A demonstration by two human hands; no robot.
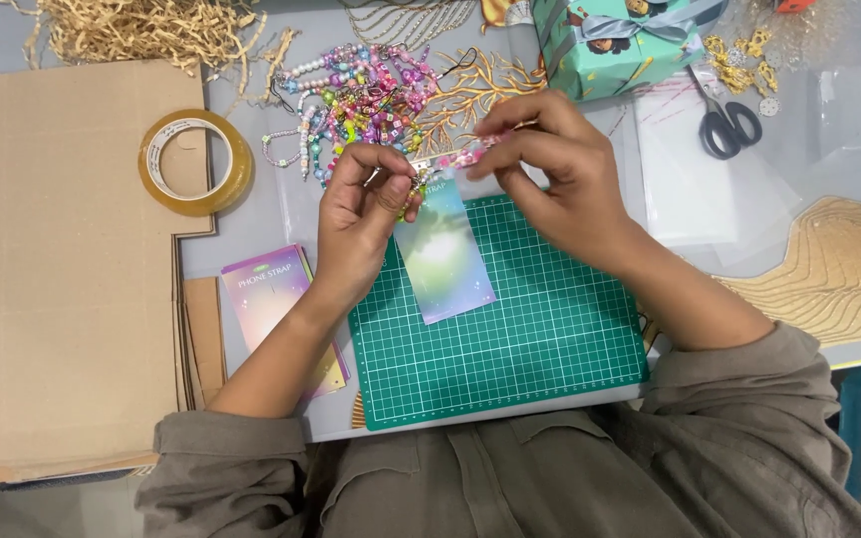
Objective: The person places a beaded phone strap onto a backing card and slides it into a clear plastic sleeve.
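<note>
While both hands pinch the beaded strap (450, 159) at twelve o'clock of the backing card (443, 254), left hand (356, 214) should steady, right hand (550, 169) thread gently

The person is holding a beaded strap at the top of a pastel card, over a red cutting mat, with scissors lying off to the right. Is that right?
Not quite: the cutting mat is green, not red, as the head view shows. The rest holds: both hands, left hand and right hand, hold the beaded strap at the pastel card, with the scissors to the right.

Pastel backing card (444, 261) held over green mat; similar cards (269, 289) stacked left; teal gift box (600, 45), possibly ribboned, at top.
</note>
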